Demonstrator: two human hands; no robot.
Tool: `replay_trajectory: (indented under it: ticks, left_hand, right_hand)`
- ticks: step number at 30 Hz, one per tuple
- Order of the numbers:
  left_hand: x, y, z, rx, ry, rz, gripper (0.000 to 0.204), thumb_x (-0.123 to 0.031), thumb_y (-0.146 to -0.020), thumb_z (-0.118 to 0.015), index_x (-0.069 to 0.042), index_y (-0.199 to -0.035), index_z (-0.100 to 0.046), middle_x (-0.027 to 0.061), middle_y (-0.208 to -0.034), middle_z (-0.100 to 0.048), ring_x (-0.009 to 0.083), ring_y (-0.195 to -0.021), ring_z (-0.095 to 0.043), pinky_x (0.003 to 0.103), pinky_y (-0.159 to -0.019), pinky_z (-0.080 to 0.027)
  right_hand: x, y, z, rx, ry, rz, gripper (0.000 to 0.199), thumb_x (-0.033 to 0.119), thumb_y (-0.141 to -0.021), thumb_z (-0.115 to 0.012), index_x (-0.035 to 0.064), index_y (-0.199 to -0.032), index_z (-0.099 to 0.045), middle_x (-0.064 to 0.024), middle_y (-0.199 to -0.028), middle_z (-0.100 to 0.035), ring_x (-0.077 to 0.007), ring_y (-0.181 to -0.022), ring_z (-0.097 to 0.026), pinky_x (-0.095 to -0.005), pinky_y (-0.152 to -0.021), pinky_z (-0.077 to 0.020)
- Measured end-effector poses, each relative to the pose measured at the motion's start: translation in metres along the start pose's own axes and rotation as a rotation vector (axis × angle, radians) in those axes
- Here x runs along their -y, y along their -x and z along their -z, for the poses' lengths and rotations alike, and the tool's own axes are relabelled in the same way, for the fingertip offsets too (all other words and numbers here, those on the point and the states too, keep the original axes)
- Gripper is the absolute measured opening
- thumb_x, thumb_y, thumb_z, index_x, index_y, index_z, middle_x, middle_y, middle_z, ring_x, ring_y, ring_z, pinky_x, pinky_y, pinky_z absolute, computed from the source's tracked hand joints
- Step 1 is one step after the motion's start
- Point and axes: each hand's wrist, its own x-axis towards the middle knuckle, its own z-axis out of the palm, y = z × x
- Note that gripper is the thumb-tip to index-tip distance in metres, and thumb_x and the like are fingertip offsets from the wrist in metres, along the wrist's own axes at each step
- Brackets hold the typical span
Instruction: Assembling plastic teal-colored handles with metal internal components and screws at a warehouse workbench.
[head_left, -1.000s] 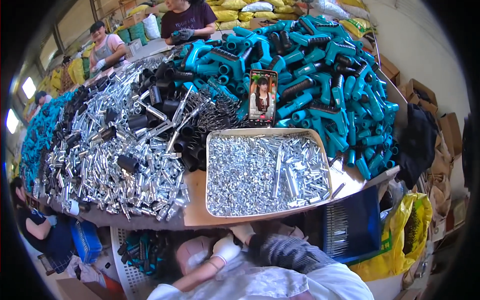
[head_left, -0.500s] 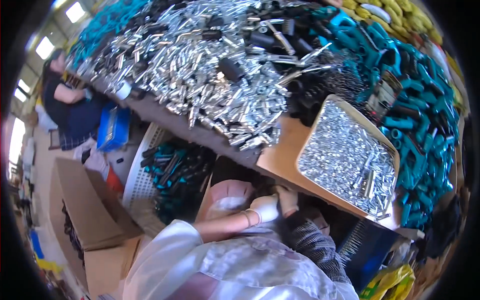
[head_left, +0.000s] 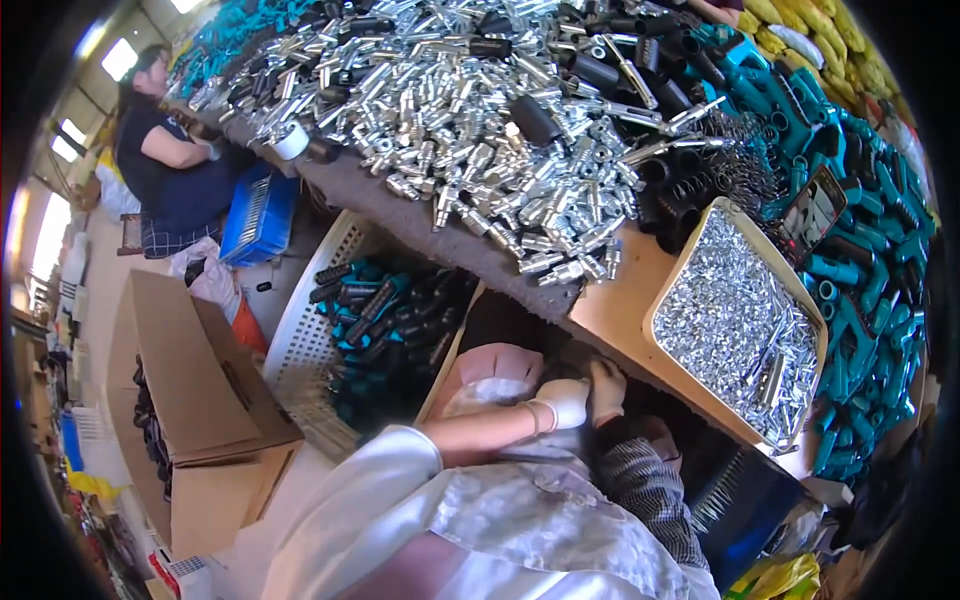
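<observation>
My left hand (head_left: 562, 402), in a white glove with a bare forearm and white sleeve behind it, rests at my lap just below the table's front edge. My right hand (head_left: 606, 388), also gloved and with a grey checked sleeve, touches it from the right. Their fingers are curled together, and I cannot make out anything held in them. A pink cloth (head_left: 497, 364) lies just left of both hands. Above the right hand, a shallow tan tray (head_left: 668, 268) full of small silver metal parts sits on the table.
A big heap of silver fittings (head_left: 470, 110) covers the table, with black tubes (head_left: 680, 190), teal plastic handles (head_left: 860, 260) and a phone (head_left: 812, 214) beyond. A white perforated basket (head_left: 300, 340), a cardboard box (head_left: 190, 400) and a blue crate (head_left: 258, 215) stand on the floor. Another person (head_left: 160, 160) sits far left.
The view has swung down and to the left, bringing the floor, basket and cardboard box into sight. My hands have stayed together at my lap under the table edge.
</observation>
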Motion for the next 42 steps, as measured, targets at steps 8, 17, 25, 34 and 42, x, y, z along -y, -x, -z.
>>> replay_trajectory:
  ticks: [8,17,25,34,42]
  left_hand:
    - [0.030,0.177,0.242,-0.450,0.192,-0.114,0.059,-0.028,-0.078,-0.082,-0.005,-0.129,-0.066,0.0178,-0.117,-0.072,0.0278,-0.104,-0.072,0.037,-0.094,-0.055]
    - [0.166,0.245,0.307,-1.096,0.066,0.133,0.047,-0.008,-0.081,-0.072,0.004,-0.126,-0.065,0.0154,-0.113,-0.074,0.0176,-0.100,-0.070,0.031,-0.091,-0.053]
    - [0.339,0.161,0.277,-0.892,-0.548,0.270,0.045,-0.017,-0.079,-0.076,-0.010,-0.122,-0.070,0.0136,-0.119,-0.069,0.0350,-0.116,-0.060,0.043,-0.103,-0.047]
    - [0.406,0.159,0.251,-0.650,-0.622,0.559,0.042,-0.016,-0.090,-0.051,-0.022,-0.124,-0.073,0.0155,-0.130,-0.066,0.0382,-0.125,-0.057,0.047,-0.107,-0.045]
    - [0.272,0.146,0.276,-0.476,-0.225,0.394,0.038,-0.027,-0.087,-0.066,-0.002,-0.115,-0.074,0.0234,-0.115,-0.071,0.0387,-0.112,-0.066,0.044,-0.100,-0.051]
  right_hand:
    - [0.056,0.054,0.092,0.142,-0.866,-0.436,0.052,0.036,-0.102,-0.058,0.0054,-0.143,-0.052,-0.0165,-0.137,-0.059,-0.0341,-0.126,-0.055,-0.0502,-0.107,-0.0420]
    - [0.054,0.089,0.063,0.229,-0.798,-0.493,0.050,0.034,-0.100,-0.062,0.0013,-0.137,-0.055,-0.0141,-0.117,-0.066,-0.0264,-0.103,-0.064,-0.0424,-0.095,-0.0526]
    - [0.077,0.092,0.057,0.131,-0.741,-0.527,0.039,0.029,-0.100,-0.062,0.0032,-0.130,-0.061,-0.0128,-0.107,-0.072,-0.0257,-0.093,-0.069,-0.0403,-0.088,-0.0562]
    - [0.097,0.093,0.048,0.240,-0.760,-0.562,0.036,0.023,-0.102,-0.057,-0.0005,-0.128,-0.063,-0.0130,-0.107,-0.072,-0.0251,-0.096,-0.069,-0.0377,-0.089,-0.0549]
    - [0.194,0.091,0.104,0.338,-0.418,-0.096,0.036,0.021,-0.106,-0.054,-0.0042,-0.129,-0.062,-0.0138,-0.114,-0.071,-0.0208,-0.104,-0.068,-0.0354,-0.096,-0.0532]
